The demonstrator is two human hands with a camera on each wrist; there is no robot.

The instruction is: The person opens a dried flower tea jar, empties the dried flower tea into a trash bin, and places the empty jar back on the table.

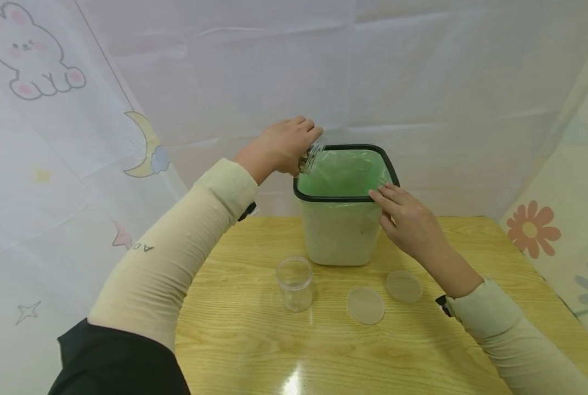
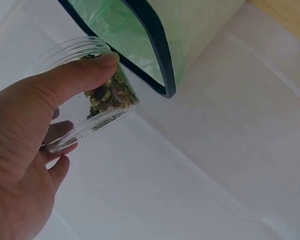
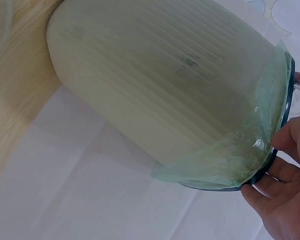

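My left hand (image 1: 281, 144) grips a clear plastic jar (image 1: 316, 153) at the left rim of a pale trash bin (image 1: 340, 236). In the left wrist view the jar lies tilted on its side, and a clump of dried, brown-green bits (image 2: 110, 95) shows inside it. A green bag (image 1: 348, 171) lines the bin and folds over its dark rim ring (image 1: 340, 199). My right hand (image 1: 412, 222) holds the bin's rim at the right. In the right wrist view its thumb and fingers lie on either side of the ring.
On the wooden table (image 1: 244, 329), a second clear jar (image 1: 295, 293) stands upright without a lid in front of the bin. Two round translucent lids, a nearer lid (image 1: 365, 305) and a farther lid (image 1: 404, 286), lie flat to its right. A pale printed cloth (image 1: 254, 66) hangs behind.
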